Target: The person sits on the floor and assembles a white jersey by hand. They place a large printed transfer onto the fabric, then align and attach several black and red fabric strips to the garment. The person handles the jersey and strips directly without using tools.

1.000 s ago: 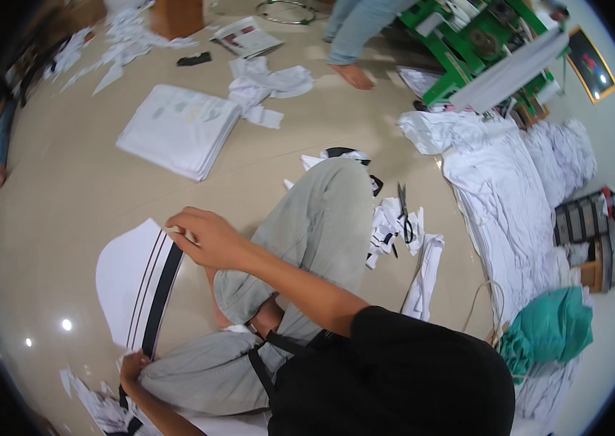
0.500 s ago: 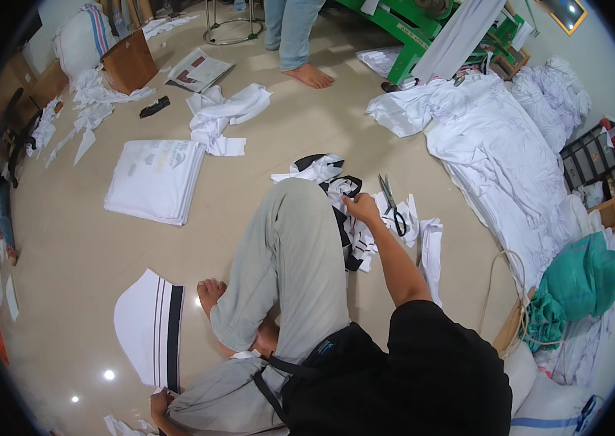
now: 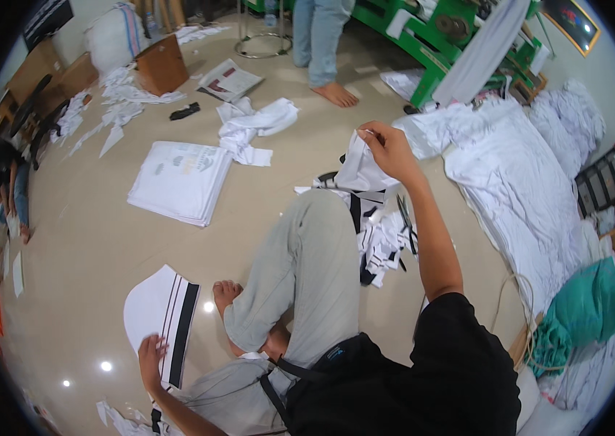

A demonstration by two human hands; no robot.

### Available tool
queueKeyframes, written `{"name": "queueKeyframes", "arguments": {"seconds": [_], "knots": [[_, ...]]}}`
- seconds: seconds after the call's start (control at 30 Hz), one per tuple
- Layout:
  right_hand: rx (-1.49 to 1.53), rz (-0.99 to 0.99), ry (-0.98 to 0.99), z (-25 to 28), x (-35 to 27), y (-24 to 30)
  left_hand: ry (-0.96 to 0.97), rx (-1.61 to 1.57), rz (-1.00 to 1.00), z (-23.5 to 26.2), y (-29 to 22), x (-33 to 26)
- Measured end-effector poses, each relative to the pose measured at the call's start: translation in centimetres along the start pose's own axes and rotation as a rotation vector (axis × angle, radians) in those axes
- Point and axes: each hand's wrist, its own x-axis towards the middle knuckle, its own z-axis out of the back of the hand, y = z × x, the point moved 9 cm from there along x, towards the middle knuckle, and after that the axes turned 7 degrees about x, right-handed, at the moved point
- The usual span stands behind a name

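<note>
My right hand [image 3: 390,150] is raised past my right knee, its fingers pinching the top edge of a white fabric piece [image 3: 360,168] that hangs down over a heap of scraps. Black and white fabric scraps [image 3: 382,248] lie on the floor beside the knee. Partly behind my right forearm are dark-handled scissors [image 3: 406,219]. At the lower left, my left hand [image 3: 151,354] has its fingers apart over the lower edge of a flat white sleeve-shaped fabric piece [image 3: 149,304] with thin dark stripes and a black band; whether it touches the cloth I cannot tell.
A folded stack of white cloth [image 3: 177,182] lies ahead to the left, a crumpled white cloth [image 3: 260,123] beyond it. Large white fabric heaps [image 3: 503,174] and a green sack [image 3: 587,309] are at the right. Another person's bare foot [image 3: 336,94] stands near a green machine [image 3: 413,51].
My right hand has risen away from the scraps, lifting the white fabric piece. My left hand has moved up from beside my leg to the striped fabric piece. The view has shifted slightly.
</note>
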Motion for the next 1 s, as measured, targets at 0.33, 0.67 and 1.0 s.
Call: {"name": "queueKeyframes", "arguments": {"seconds": [0.33, 0.67, 1.0], "knots": [[0.290, 0.104, 0.089, 0.1, 9.9, 18.7, 0.173, -0.174, -0.584, -10.6, -26.9, 0.1], [1.077, 0.019, 0.580, -7.8, 9.4, 27.9, 0.111, -0.318, -0.973, -14.9, -40.3, -3.3], [0.892, -0.117, 0.604, -21.3, 4.9, 20.5, 0.071, -0.105, -0.646, -11.8, -32.7, -3.3]]}}
